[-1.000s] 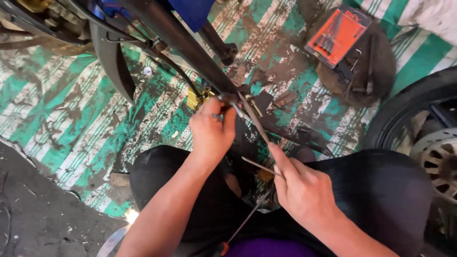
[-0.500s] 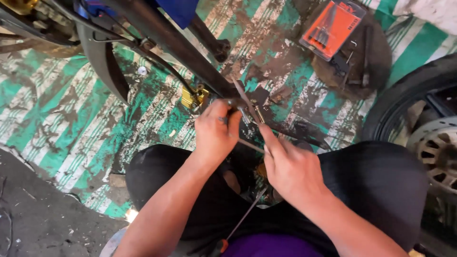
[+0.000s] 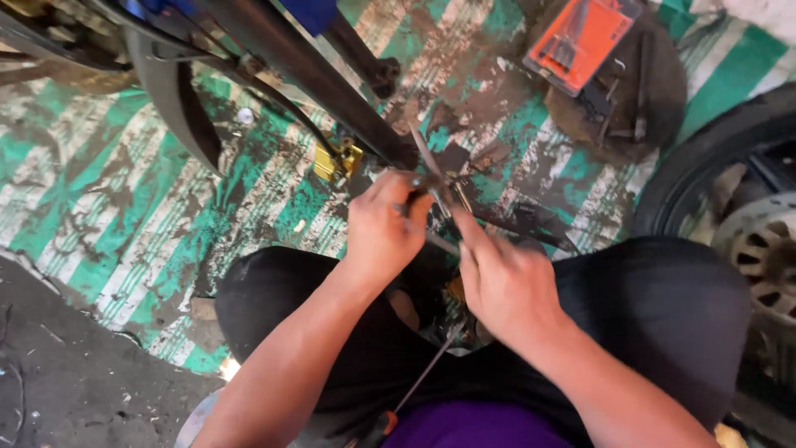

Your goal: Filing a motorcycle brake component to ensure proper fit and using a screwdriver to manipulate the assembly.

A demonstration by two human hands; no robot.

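While the two hands were a little apart a second ago, they have since drawn together, and the right hand (image 3: 506, 286) has risen from beside the knee to just under the metal parts that the left hand (image 3: 383, 228) works at. The view has tilted too, so the orange case (image 3: 578, 40) now sits higher and nearer the top edge.

A thin grey metal blade (image 3: 431, 166), pointed and tilted, sticks up just above both hands, at the lower end of the dark frame tube (image 3: 315, 79) that runs diagonally from the upper left. The left hand is curled closed around small metal parts at the base of that blade; what exactly it pinches is hidden by its fingers. The right hand is closed as well, its forefinger stretched up toward the blade, and whether it grips something I cannot tell. The hands nearly touch.

Below the right hand a slim steel rod with an orange and black handle (image 3: 383, 425) lies slanted across the black-clothed lap. The floor mat (image 3: 124, 207) is woven, striped green and white, and smeared with dark grease. A small yellow metal piece (image 3: 336, 159) lies on it just left of the hands. A black rubber tyre (image 3: 705, 158) with a grey hub curves along the right edge.
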